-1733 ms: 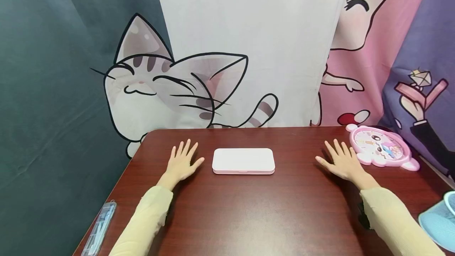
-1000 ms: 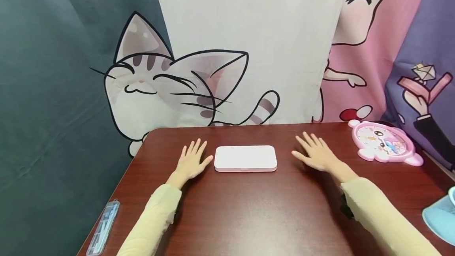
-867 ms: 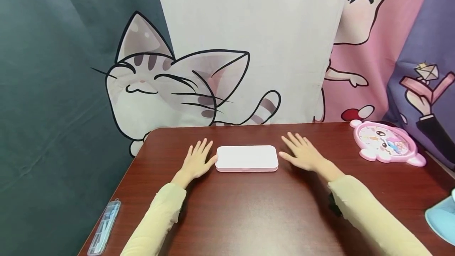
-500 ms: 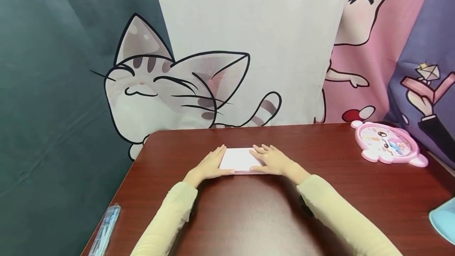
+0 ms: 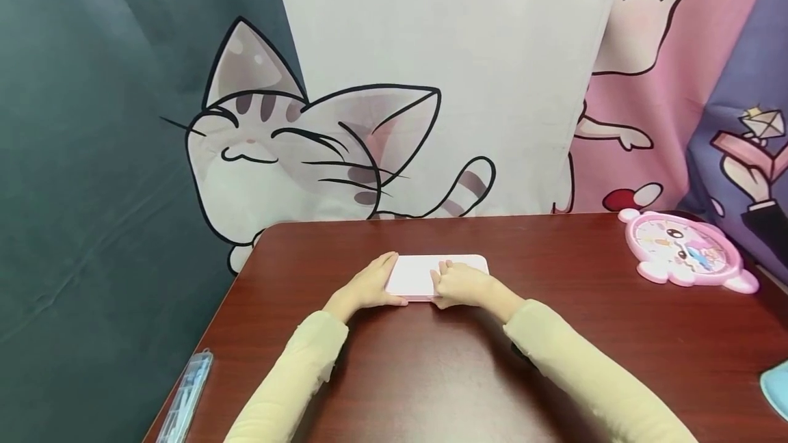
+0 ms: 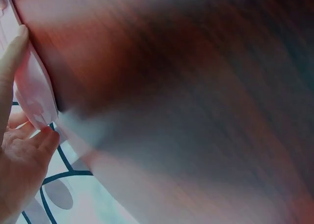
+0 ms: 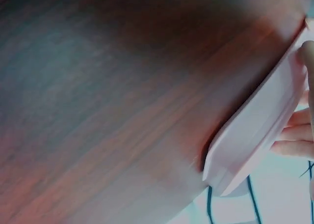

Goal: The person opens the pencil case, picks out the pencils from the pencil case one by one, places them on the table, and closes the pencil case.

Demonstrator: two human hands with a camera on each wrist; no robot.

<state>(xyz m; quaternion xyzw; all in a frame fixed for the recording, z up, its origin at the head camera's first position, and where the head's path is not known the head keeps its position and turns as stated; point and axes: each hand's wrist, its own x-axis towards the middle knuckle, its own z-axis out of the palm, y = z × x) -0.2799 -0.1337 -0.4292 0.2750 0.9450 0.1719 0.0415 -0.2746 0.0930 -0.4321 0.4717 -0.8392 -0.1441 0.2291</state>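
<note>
A flat pencil case (image 5: 411,275) with a white lid and pink sides lies on the table in the head view. My left hand (image 5: 368,284) grips its left end, the thumb along the front edge and the fingers round the far corner. In the left wrist view that end of the pencil case (image 6: 38,89) sits between thumb and fingers. My right hand (image 5: 464,285) is over the right half, fingers curled on the lid and thumb at the front edge. The right wrist view shows the pink front side of the pencil case (image 7: 250,130) with the thumb near its front clasp area.
On the brown table (image 5: 406,374), a pink animal-shaped clock (image 5: 686,250) lies at the back right. A clear plastic box (image 5: 187,395) is at the left edge, and part of a light blue container (image 5: 777,388) shows at the right. A cartoon curtain hangs behind.
Both hands have come inward from the two sides onto the pencil case. Since half a second ago, the right hand's fingers have curled in, with its thumb at the front edge.
</note>
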